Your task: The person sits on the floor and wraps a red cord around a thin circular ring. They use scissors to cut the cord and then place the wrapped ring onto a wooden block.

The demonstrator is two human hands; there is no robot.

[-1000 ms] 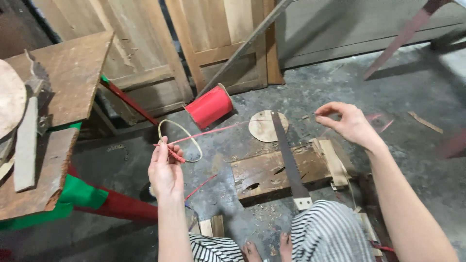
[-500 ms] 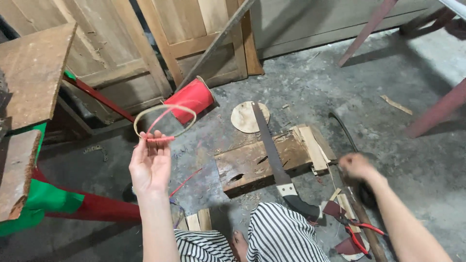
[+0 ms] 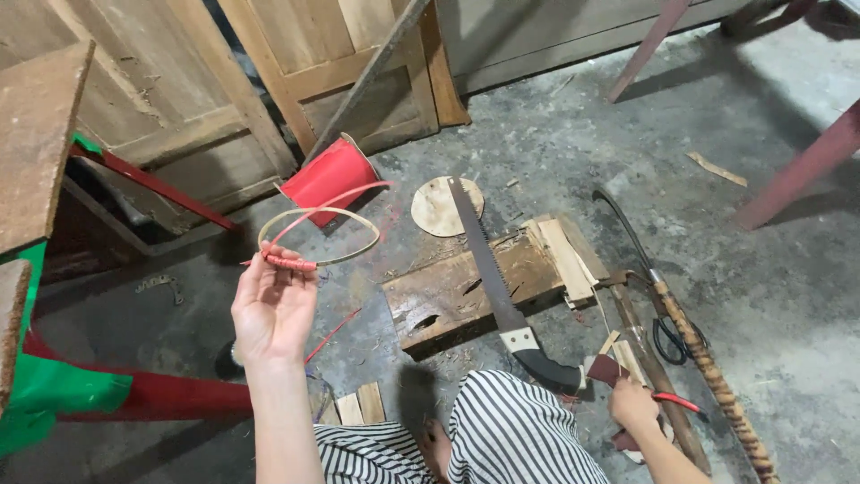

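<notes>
Holding a thin cane ring [image 3: 320, 236] up in my left hand [image 3: 271, 309], I have the fingers closed on its near edge, where a short stretch is already bound in red cord [image 3: 288, 262]. The rest of the ring is bare. From the binding the cord runs up and away toward the red spool [image 3: 330, 176] lying on its side on the concrete floor [image 3: 573, 152], well apart from my hand.

My right hand [image 3: 633, 405] is low beside my knee, resting among the tools. It is at a red-handled cutter [image 3: 674, 401], but whether the fingers are closed on the handle or only touching it I cannot tell; the hand is turned away and partly cut off by the frame edge.

Judgement: the wrapping is at an early stage and paused, with the work in hand being a reach for a cutting tool. The next move would call for keeping the bound turns pinched tight so they do not slacken, and bringing the tool up to the cord without dragging the loose line.

Also noted: a saw [image 3: 497, 287] with a black grip lies across a wooden block [image 3: 448, 296], a round wooden disc [image 3: 436, 206] behind it, black scissors [image 3: 670, 336] and a curved blade on a wrapped stick [image 3: 708, 367] to the right.

Unclear: the free end of the cord, the cutter's jaws, and what lies under my striped trousers [image 3: 511, 439].
</notes>
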